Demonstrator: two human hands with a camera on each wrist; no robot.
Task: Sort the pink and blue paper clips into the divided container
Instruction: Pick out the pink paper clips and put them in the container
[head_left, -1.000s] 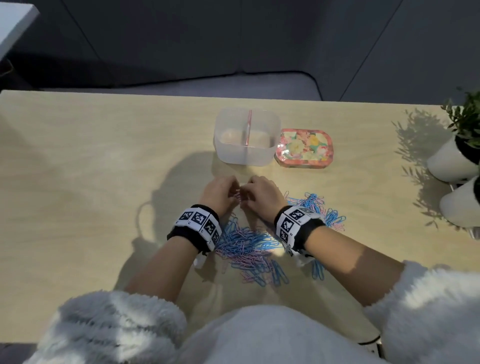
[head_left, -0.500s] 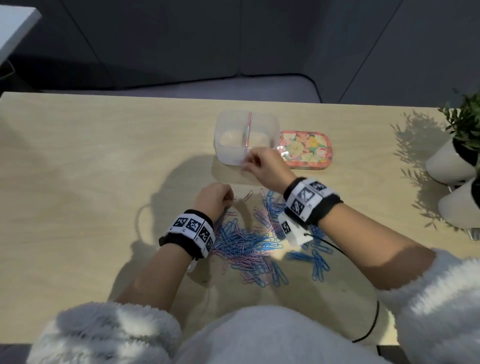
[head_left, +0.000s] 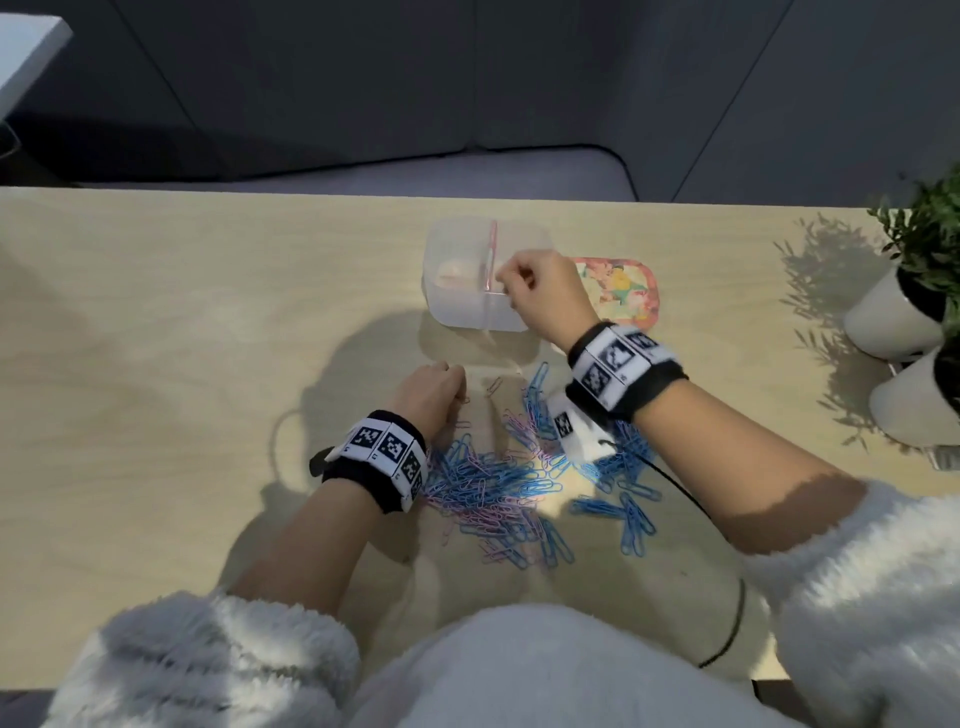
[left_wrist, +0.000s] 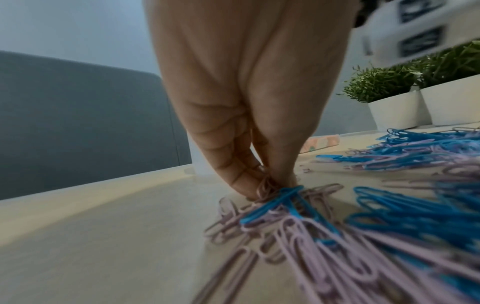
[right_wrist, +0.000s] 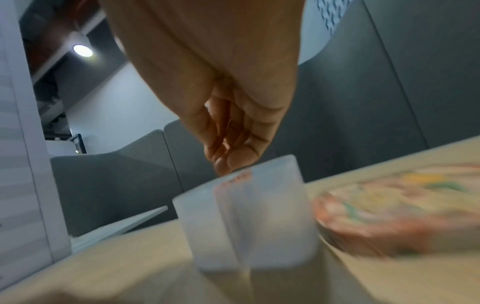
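table (head_left: 156, 338): tangled pink-blue paper clips (head_left: 498, 483)

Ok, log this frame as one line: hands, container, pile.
left hand: pinching pink clips at pile | right hand: over divided container, contents unclear | lid: beside container

We see pale wooden table (head_left: 182, 322) bearing clear divided container (head_left: 457, 306), floral lid (head_left: 628, 288), mixed paper clips (head_left: 498, 483), two potted plants (head_left: 893, 317).

Left hand (head_left: 434, 392) fingers pinched; right hand (head_left: 545, 293) raised, curled.
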